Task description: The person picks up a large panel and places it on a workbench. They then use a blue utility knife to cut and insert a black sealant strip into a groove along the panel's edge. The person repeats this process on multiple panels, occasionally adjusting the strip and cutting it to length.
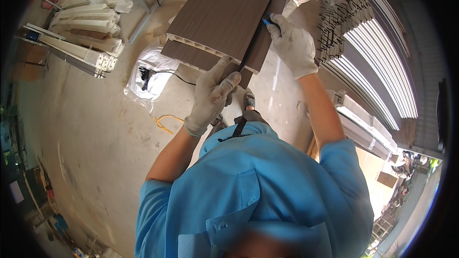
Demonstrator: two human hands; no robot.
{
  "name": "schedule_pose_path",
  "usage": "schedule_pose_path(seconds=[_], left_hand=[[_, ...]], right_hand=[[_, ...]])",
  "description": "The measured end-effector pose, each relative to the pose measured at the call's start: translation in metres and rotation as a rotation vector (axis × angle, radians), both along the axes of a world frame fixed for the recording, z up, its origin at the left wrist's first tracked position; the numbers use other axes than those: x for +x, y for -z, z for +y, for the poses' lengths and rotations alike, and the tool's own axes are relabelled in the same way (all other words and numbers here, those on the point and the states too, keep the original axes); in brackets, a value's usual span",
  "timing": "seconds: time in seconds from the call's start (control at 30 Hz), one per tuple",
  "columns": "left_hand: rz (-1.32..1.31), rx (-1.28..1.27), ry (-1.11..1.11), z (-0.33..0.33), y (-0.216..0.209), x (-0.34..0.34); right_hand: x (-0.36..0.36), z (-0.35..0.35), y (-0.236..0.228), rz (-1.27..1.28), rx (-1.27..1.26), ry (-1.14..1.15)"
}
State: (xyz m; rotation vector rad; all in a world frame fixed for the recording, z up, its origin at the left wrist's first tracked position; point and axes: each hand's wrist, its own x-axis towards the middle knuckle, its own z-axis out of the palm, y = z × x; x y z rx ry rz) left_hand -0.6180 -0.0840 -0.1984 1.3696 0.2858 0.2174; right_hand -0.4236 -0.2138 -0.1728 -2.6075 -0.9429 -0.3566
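Note:
A stack of long, dark brown hollow panels extends away from me, the pale ribbed core showing at the near end of the top one. My left hand, in a white work glove, is closed at that near end, fingers against the panel edges. A thin black strip runs lengthwise beside the top panel, ending close to my left fingers; whether they pinch it too is unclear. Farther up, over the right edge, my gloved right hand is closed around a small blue hand tool, mostly hidden by the fingers.
Left of the stack lies a white plastic bag with a black item and cable. A yellow strap loop rests on the concrete floor. Bundled white profiles line the left; long profiles are piled on a rack at right.

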Motion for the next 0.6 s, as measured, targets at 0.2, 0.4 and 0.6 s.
schedule_pose_path(seconds=[0.2, 0.4, 0.6], left_hand=[[-0.051, 0.002, 0.046, 0.008, 0.008, 0.000], [-0.046, -0.050, -0.027, 0.001, 0.012, 0.001], [0.018, 0.020, -0.087, -0.006, 0.011, 0.000]], right_hand=[[-0.037, -0.005, 0.000, 0.046, -0.081, 0.036], [-0.056, -0.012, 0.001, 0.118, 0.104, -0.034], [-0.038, -0.021, 0.004, 0.319, 0.202, -0.060]])
